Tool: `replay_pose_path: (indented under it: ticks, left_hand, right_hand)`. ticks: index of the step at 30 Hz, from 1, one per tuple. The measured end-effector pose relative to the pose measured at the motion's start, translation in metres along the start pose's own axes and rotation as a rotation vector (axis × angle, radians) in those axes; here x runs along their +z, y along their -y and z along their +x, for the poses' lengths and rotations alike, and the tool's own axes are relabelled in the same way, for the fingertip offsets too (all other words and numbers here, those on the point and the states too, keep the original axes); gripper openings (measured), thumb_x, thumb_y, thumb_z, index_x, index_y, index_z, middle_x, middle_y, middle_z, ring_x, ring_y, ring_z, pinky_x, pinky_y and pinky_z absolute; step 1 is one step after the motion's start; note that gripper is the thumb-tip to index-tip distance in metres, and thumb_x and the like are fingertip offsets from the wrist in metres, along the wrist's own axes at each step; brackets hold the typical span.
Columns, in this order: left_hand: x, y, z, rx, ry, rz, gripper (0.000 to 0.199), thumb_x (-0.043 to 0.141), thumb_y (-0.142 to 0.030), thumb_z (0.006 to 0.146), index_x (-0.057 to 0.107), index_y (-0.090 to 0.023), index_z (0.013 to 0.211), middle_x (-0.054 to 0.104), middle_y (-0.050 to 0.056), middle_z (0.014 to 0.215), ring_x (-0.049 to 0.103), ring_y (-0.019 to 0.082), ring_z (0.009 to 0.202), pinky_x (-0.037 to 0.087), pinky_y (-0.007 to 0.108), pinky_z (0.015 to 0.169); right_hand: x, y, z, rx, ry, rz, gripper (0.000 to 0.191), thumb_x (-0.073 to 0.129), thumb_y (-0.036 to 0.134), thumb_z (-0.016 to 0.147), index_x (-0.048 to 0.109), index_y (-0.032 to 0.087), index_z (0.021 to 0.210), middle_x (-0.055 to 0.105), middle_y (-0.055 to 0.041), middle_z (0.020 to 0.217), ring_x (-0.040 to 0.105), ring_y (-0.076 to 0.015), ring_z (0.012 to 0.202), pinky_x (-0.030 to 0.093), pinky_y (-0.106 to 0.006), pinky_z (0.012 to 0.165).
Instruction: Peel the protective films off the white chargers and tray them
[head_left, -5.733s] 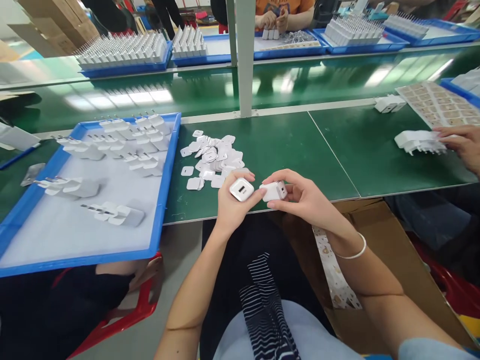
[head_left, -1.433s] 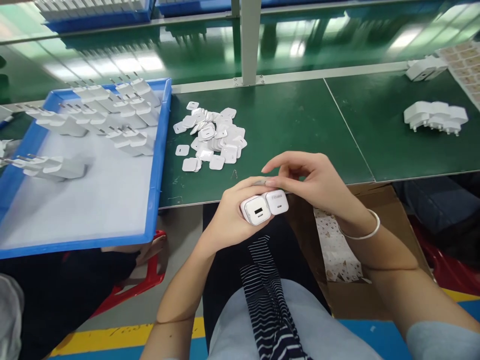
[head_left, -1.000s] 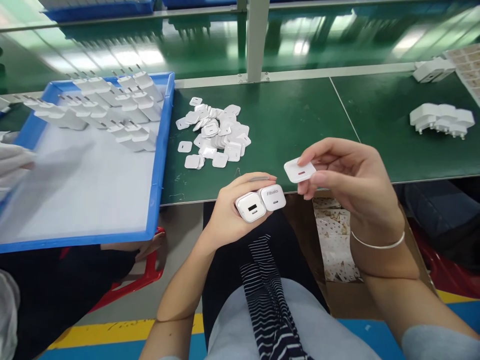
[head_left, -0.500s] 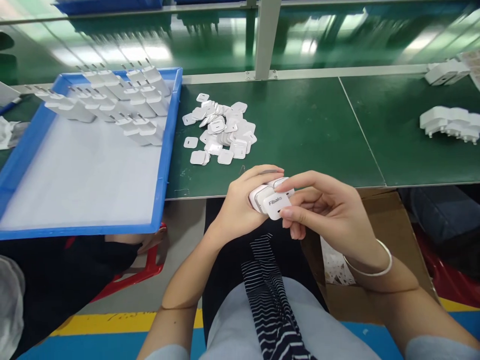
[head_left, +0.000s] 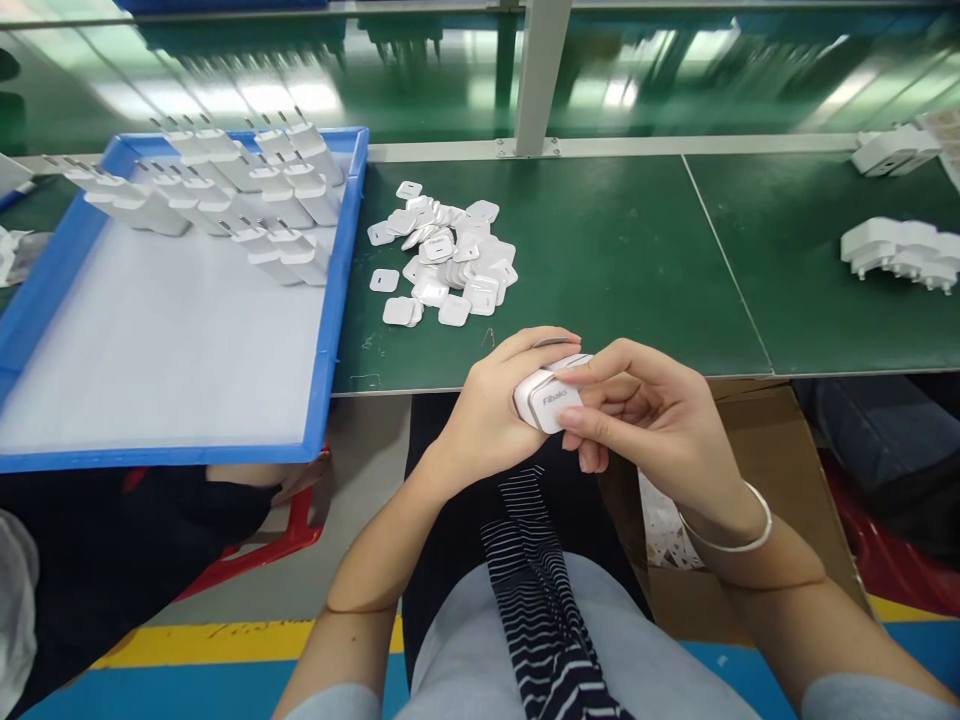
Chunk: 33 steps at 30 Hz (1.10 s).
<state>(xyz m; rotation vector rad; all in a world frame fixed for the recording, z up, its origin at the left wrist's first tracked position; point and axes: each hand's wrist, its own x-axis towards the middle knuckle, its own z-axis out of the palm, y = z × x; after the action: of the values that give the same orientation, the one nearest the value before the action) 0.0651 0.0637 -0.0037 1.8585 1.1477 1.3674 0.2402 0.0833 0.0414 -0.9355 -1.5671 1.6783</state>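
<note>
Wrapped round white charger housings (head_left: 531, 393), my left hand (head_left: 487, 410) holds them just past the bench's front edge. My right hand (head_left: 637, 415) pinches a white cover plate (head_left: 556, 402) marked "Fibaks" between thumb and index finger, against the end of the nearest housing. Part of another housing shows behind it; my fingers hide the rest. Beyond my hands, a loose pile of similar white plates (head_left: 450, 262) lies on the green bench (head_left: 615, 260).
A blue-rimmed tray (head_left: 319, 350) at the left holds several white chargers (head_left: 289, 190), pins up. More white chargers (head_left: 900, 250) lie at the right. A metal post (head_left: 541, 80) rises behind the bench. Below the right arm is a cardboard box (head_left: 802, 490). A person's dark-clothed leg (head_left: 135, 550) shows lower left.
The plate in my right hand has moved from an offset, tilted position to lie closely over the housing's end. Both hands have shifted slightly, and the view has moved a little.
</note>
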Motion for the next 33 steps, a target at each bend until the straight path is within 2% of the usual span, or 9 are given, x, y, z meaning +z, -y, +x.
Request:
replay_pose_path:
  ticks: [5, 9, 15, 20, 23, 26, 30, 33]
  left_hand:
    - [0.0, -0.001, -0.001, -0.006, 0.004, 0.033, 0.032, 0.07, -0.013, 0.083, 0.069, -0.017, 0.114, 0.069, 0.012, 0.125, 0.067, 0.024, 0.118, 0.058, 0.038, 0.099]
    - [0.0, -0.003, -0.001, -0.008, 0.015, 0.06, 0.027, 0.068, -0.01, 0.083, 0.07, -0.016, 0.109, 0.069, 0.01, 0.124, 0.067, 0.022, 0.115, 0.058, 0.035, 0.098]
    - [0.001, 0.0, -0.003, 0.011, 0.008, 0.068, 0.034, 0.068, -0.015, 0.086, 0.068, -0.018, 0.12, 0.069, 0.01, 0.126, 0.069, 0.022, 0.113, 0.059, 0.035, 0.095]
    - [0.0, 0.004, 0.0, -0.002, 0.022, -0.035, 0.031, 0.076, -0.018, 0.083, 0.071, -0.018, 0.114, 0.071, 0.01, 0.123, 0.07, 0.022, 0.111, 0.059, 0.034, 0.095]
    - [-0.002, 0.005, 0.002, -0.005, 0.031, -0.117, 0.033, 0.079, -0.018, 0.081, 0.072, -0.019, 0.113, 0.073, 0.011, 0.121, 0.071, 0.022, 0.111, 0.058, 0.036, 0.096]
    - [-0.004, 0.004, 0.002, -0.018, 0.043, -0.158, 0.035, 0.081, -0.018, 0.08, 0.072, -0.021, 0.114, 0.073, 0.011, 0.122, 0.07, 0.024, 0.114, 0.057, 0.04, 0.099]
    - [-0.004, 0.003, 0.002, -0.039, 0.033, -0.192, 0.033, 0.081, -0.023, 0.081, 0.073, -0.022, 0.114, 0.073, 0.011, 0.122, 0.069, 0.024, 0.116, 0.057, 0.04, 0.099]
    - [-0.003, 0.003, 0.002, -0.039, 0.025, -0.204, 0.034, 0.081, -0.026, 0.081, 0.073, -0.021, 0.115, 0.073, 0.011, 0.122, 0.069, 0.025, 0.116, 0.056, 0.041, 0.1]
  right_hand:
    - [-0.001, 0.001, 0.004, 0.021, 0.027, -0.026, 0.028, 0.084, 0.031, 0.08, 0.065, 0.021, 0.098, 0.069, 0.0023, 0.062, 0.062, -0.0122, 0.042, 0.052, -0.023, 0.039]
    - [-0.001, 0.005, 0.005, 0.09, 0.043, -0.039, 0.032, 0.084, 0.028, 0.08, 0.061, 0.022, 0.102, 0.067, 0.0048, 0.059, 0.06, -0.0111, 0.04, 0.05, -0.02, 0.038]
    - [-0.002, 0.004, 0.007, 0.141, 0.035, -0.035, 0.047, 0.086, 0.029, 0.078, 0.051, 0.025, 0.109, 0.058, 0.0112, 0.048, 0.052, -0.0101, 0.033, 0.038, -0.018, 0.032]
    - [-0.005, 0.008, 0.002, 0.137, 0.069, 0.004, 0.038, 0.078, 0.036, 0.086, 0.053, 0.026, 0.111, 0.063, 0.0078, 0.05, 0.051, -0.011, 0.031, 0.036, -0.02, 0.03]
    - [-0.007, 0.013, -0.004, 0.053, -0.029, 0.042, 0.025, 0.072, 0.038, 0.092, 0.055, 0.027, 0.107, 0.062, 0.0068, 0.048, 0.046, -0.0109, 0.028, 0.031, -0.022, 0.028]
    - [-0.007, 0.013, -0.008, -0.06, -0.18, -0.036, 0.021, 0.074, 0.035, 0.09, 0.058, 0.029, 0.102, 0.06, 0.0063, 0.048, 0.044, -0.0115, 0.031, 0.031, -0.025, 0.03]
    - [-0.002, 0.003, -0.013, -0.211, -0.215, -0.336, 0.021, 0.075, 0.027, 0.089, 0.065, 0.031, 0.107, 0.058, 0.0058, 0.053, 0.048, -0.0129, 0.039, 0.038, -0.029, 0.037]
    - [0.007, -0.005, -0.019, -0.418, -0.214, -0.626, 0.033, 0.068, 0.02, 0.093, 0.066, 0.034, 0.124, 0.057, 0.0062, 0.055, 0.046, -0.0118, 0.042, 0.042, -0.029, 0.044]
